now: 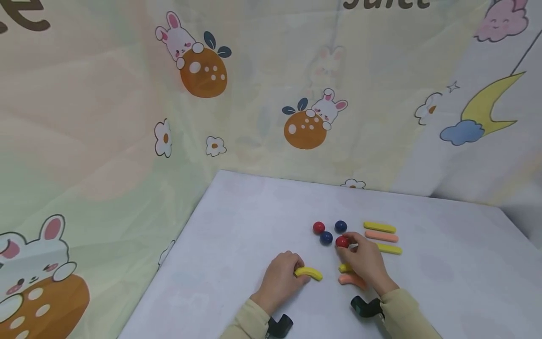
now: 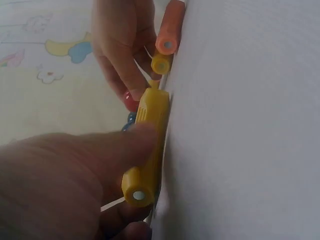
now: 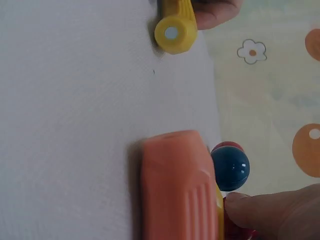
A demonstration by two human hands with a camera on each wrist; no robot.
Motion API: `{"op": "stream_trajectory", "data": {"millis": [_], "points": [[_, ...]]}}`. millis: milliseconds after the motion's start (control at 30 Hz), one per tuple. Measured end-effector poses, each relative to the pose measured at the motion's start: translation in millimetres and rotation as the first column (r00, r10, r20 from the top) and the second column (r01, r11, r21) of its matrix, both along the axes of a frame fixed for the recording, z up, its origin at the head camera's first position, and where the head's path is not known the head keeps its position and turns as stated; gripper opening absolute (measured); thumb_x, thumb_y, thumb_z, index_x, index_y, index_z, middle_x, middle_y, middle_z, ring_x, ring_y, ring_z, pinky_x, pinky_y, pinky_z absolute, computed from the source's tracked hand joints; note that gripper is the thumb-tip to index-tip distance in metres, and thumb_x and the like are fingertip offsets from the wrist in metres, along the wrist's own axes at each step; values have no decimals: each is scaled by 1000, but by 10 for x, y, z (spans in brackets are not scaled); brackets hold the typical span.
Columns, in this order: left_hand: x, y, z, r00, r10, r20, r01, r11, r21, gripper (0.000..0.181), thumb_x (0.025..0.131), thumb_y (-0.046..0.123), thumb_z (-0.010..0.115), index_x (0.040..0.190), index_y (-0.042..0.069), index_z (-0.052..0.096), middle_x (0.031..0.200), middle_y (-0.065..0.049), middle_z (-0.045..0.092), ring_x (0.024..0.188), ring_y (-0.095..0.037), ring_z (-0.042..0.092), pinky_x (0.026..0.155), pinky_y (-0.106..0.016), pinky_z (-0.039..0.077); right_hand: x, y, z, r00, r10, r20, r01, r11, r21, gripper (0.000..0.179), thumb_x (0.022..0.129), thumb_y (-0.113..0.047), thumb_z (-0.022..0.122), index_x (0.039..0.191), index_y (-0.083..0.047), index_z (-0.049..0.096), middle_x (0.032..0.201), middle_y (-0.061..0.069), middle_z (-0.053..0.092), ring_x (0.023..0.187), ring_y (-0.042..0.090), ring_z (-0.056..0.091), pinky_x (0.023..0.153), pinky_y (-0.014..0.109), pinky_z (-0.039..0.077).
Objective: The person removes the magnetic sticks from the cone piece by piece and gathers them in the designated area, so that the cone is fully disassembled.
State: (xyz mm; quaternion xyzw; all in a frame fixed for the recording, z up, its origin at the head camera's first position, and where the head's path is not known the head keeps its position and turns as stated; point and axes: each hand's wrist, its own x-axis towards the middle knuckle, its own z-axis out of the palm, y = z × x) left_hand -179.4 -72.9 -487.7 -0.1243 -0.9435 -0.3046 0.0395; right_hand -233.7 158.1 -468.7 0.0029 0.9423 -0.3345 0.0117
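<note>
My left hand (image 1: 280, 278) pinches a curved yellow magnetic rod (image 1: 310, 273) between thumb and fingers, low over the white table. In the left wrist view a pale round magnet shows in the end of this yellow rod (image 2: 150, 125). Further right, my right hand (image 1: 367, 263) holds a red ball (image 1: 342, 242) between thumb and fingertips. Beside that ball sit two blue balls (image 1: 326, 238) and another red ball (image 1: 319, 228). Beneath the right hand lie a curved orange rod (image 1: 352, 280) and a yellow rod (image 1: 345, 268), partly hidden by it.
Right of the balls, two straight yellow rods (image 1: 379, 227) and a straight orange rod (image 1: 382, 236) lie in a row. The white table (image 1: 237, 216) ends at a printed cloth backdrop (image 1: 254, 94) behind and at the left.
</note>
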Motion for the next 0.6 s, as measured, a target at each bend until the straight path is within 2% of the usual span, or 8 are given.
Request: {"op": "stream_trajectory", "data": {"millis": [100,267,400,600], "points": [[2,-26,16,1000,13,22,-13,1000,18,27,82,40,77,94,17,68,75,13,51,68,-3,43,60,-19,39,-35,4,-30,1000,0,-20,0,1000,16,48,88,-23,72,131,-8,57,114,13,64,83,23,57,63,28,46],[-11,-87,35,998,68,6,-68,997,38,20,89,38,70,91,18,69,74,14,52,66,-1,45,58,-19,39,-87,28,-71,999,3,-34,-2,999,41,49,88,-24,73,132,-8,58,111,13,66,83,23,57,62,28,45],[-40,-119,17,996,83,-17,-82,996,30,14,90,34,70,87,20,69,72,16,52,65,1,45,58,-18,40,-122,29,-95,999,5,-45,-2,999,47,51,88,-25,73,134,-8,57,113,14,65,81,22,57,61,28,44],[-54,-139,2,994,104,-16,-104,994,33,11,89,31,72,85,21,70,71,16,51,64,1,45,58,-18,40,-143,4,-110,998,-1,-55,3,999,41,52,87,-25,73,134,-7,57,112,14,65,79,22,54,60,30,42]]}}
